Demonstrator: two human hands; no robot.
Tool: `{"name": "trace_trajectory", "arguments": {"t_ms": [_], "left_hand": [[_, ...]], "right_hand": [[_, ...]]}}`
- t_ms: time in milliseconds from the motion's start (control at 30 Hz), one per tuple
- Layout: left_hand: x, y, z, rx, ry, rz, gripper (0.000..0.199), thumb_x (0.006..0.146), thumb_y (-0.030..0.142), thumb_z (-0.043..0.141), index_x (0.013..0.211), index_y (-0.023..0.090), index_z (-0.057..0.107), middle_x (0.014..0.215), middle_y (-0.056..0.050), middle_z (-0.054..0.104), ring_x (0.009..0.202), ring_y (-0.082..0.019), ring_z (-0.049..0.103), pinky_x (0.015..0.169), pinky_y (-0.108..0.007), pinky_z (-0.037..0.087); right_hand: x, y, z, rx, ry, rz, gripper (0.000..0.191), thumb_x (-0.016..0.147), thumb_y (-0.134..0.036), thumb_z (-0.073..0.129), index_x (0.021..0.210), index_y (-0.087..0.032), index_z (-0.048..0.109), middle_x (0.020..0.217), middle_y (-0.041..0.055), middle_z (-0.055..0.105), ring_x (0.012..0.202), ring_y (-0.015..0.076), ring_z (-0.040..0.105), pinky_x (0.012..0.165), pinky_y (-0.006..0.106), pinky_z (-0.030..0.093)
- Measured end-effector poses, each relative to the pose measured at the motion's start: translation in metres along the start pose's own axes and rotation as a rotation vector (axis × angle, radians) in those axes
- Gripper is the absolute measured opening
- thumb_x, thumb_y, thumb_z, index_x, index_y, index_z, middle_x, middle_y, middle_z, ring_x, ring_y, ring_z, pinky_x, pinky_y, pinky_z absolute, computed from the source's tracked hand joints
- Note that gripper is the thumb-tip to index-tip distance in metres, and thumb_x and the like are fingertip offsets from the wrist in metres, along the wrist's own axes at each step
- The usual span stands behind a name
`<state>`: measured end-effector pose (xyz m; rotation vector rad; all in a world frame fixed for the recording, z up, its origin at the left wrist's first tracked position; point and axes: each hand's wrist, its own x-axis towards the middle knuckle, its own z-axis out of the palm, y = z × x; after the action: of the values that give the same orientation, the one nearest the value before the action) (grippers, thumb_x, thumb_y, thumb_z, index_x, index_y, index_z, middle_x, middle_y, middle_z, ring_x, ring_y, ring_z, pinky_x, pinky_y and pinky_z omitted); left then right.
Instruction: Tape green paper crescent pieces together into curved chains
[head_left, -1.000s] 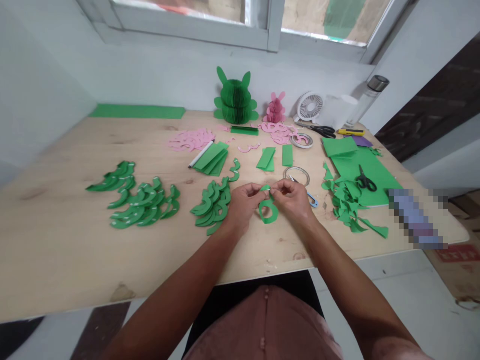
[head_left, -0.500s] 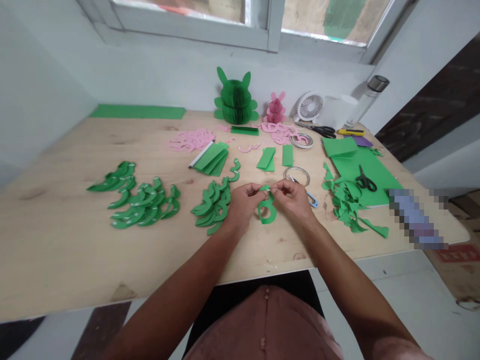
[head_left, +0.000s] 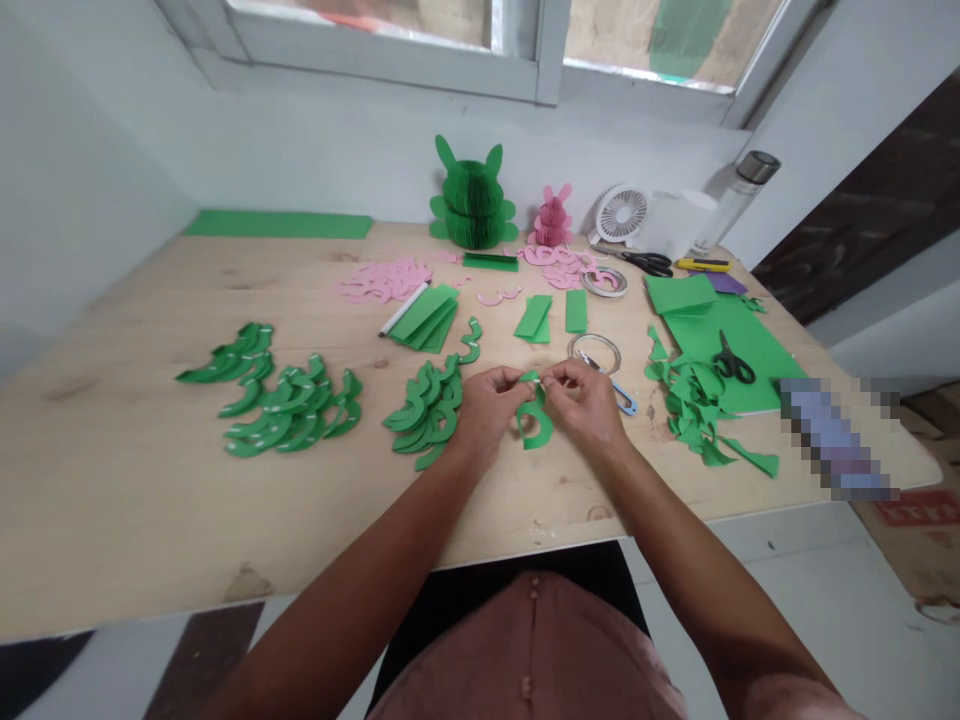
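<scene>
Two hands, the left hand [head_left: 493,402] and the right hand [head_left: 589,405], stay pinched nearly closed on a curled green paper strip [head_left: 540,437] over the table [head_left: 360,530], only its dangling loop having shifted slightly, so the fine work at its upper end seems unfinished.

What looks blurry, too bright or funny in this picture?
Head view: blocky squares cover part of the table; the window edge glares; the bottle leans, perhaps lens stretch; the strip between left hand and right hand looks too soft for fine detail.
</scene>
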<state>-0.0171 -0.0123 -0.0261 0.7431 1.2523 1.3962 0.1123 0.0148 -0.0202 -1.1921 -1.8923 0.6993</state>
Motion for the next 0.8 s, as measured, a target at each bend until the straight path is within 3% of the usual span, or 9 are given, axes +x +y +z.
{"name": "trace_trajectory", "arguments": {"t_ms": [400,667,800], "left_hand": [[0.0000,0.0008,-0.0004,0.016,-0.006,-0.004,0.009,0.055,0.021,0.070,0.055,0.015,0.062,0.054,0.003,0.060,0.048,-0.007,0.050,0.046,-0.018,0.037],[-0.0026,0.0036,-0.0002,-0.045,-0.042,-0.061,0.010,0.056,0.022,0.070,0.057,0.016,0.062,0.055,0.003,0.059,0.044,-0.006,0.046,0.041,-0.018,0.037],[-0.0029,0.0031,-0.0007,-0.053,-0.053,-0.071,0.011,0.056,0.022,0.070,0.059,0.016,0.062,0.055,0.003,0.059,0.043,-0.006,0.045,0.040,-0.019,0.037]], "right_hand": [[0.0000,0.0001,-0.0006,-0.085,0.031,-0.035,0.012,0.075,-0.022,0.053,0.070,-0.019,0.063,0.072,0.0042,0.064,0.068,0.0169,0.055,0.067,0.029,0.042],[0.0016,0.0061,-0.0010,0.239,-0.067,0.151,0.018,0.076,-0.031,0.054,0.078,-0.017,0.064,0.069,0.0013,0.064,0.060,0.0126,0.053,0.057,0.024,0.041],[0.0025,0.0078,0.0010,0.316,-0.100,0.202,0.014,0.071,-0.030,0.058,0.072,-0.016,0.061,0.061,-0.0018,0.057,0.055,0.0102,0.048,0.053,0.023,0.038]]}}
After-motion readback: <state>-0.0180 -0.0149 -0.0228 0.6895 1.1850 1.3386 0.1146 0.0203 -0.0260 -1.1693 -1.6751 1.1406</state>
